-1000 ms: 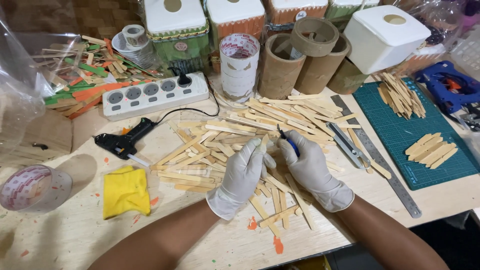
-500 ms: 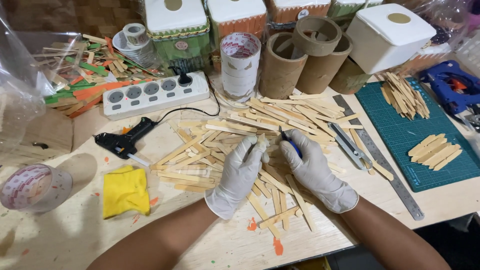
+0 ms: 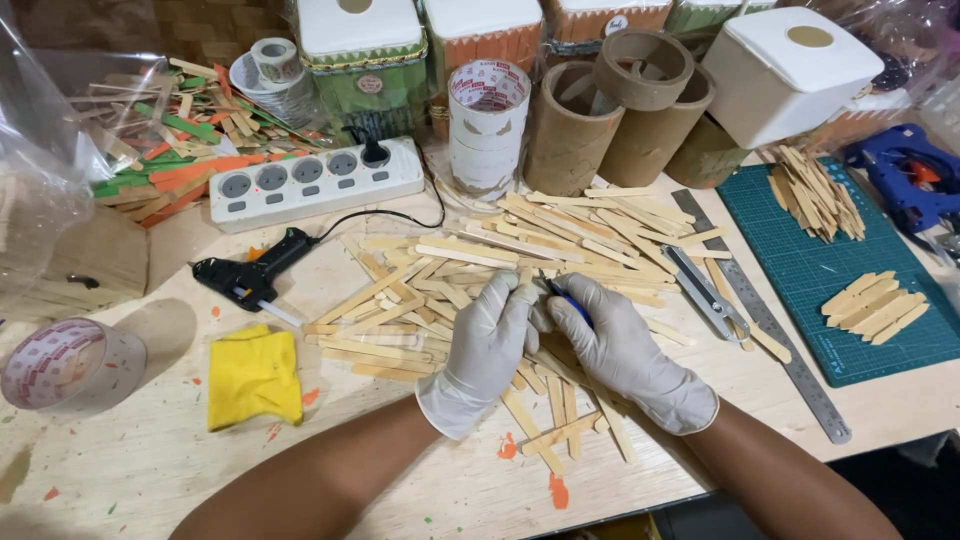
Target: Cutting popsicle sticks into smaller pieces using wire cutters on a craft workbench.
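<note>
Head view showed the left hand point(image 3: 487, 352) pinching a wooden stick beside the right hand point(image 3: 622, 352), which gripped a blue-handled tool point(image 3: 568, 303), the loose stick pile point(image 3: 520, 262) around both grips looking mostly unworked.

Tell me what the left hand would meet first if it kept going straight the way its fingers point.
The left hand points up and slightly right, so it would probably first meet the loose wooden craft sticks piled just beyond its fingertips. Farther along that line stands the roll of tape, though depth is hard to judge.
</note>
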